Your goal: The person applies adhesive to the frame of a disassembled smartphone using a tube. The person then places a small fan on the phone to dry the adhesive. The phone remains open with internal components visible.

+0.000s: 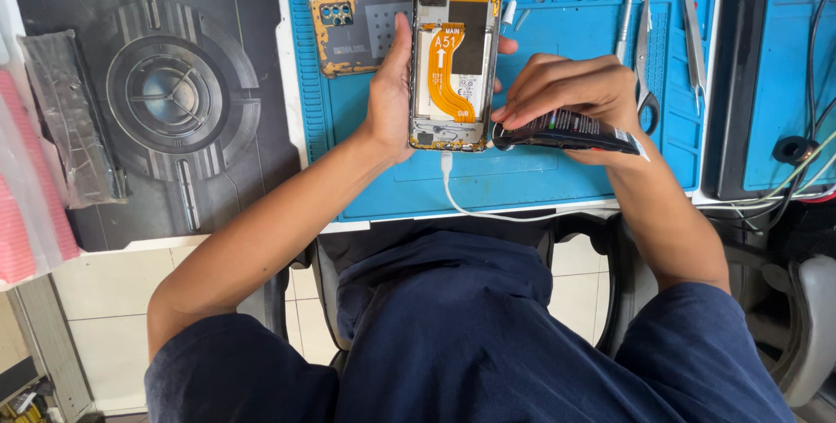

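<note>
My left hand [392, 92] grips an opened smartphone [456, 49] from its left side, back cover off, showing an orange flex cable, a white battery and the camera block at the top. A white cable [461, 201] is plugged into its bottom edge. My right hand [566, 92] holds a black squeezed tube [570, 131], its tip touching the phone's lower right corner. The removed back cover [357, 31] lies on the blue mat [522, 179] to the left of the phone.
A screwdriver [625, 18], scissors [646, 57] and tweezers [693, 27] lie on the mat's right side. A dark patterned mat [165, 92] with a clear plastic strip [70, 118] sits left. A black tray [766, 75] with wires is at right. My lap is below.
</note>
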